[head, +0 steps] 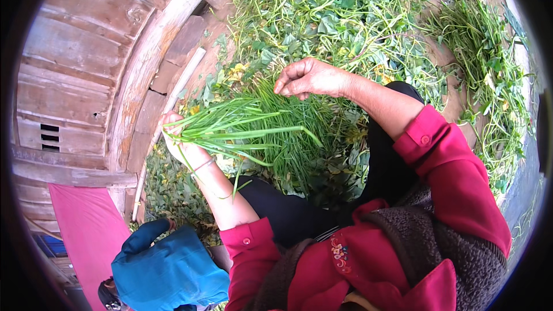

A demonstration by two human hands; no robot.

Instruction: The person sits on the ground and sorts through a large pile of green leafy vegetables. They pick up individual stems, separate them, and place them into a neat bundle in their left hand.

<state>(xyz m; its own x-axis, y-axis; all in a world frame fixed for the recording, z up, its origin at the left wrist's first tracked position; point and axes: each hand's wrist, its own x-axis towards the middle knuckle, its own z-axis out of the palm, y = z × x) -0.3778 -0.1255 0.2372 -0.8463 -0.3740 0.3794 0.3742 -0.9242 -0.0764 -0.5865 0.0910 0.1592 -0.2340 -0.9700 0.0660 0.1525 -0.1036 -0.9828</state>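
Note:
My left hand grips a bunch of long, thin green leaves, which look like garlic chives, by one end. The leaves fan out to the right, and a few blades hang down past my wrist. Below and behind the bunch lies a heap of the same grassy leaves. Over the upper edge of that heap is my right hand, its thumb and fingers drawn together at the tips. Nothing shows between those fingertips.
Leafy vines cover the ground ahead, with another pile at the right. A pale pole lies along the left by a wooden wall. Another person in a blue jacket is close at the lower left, beside a pink cloth.

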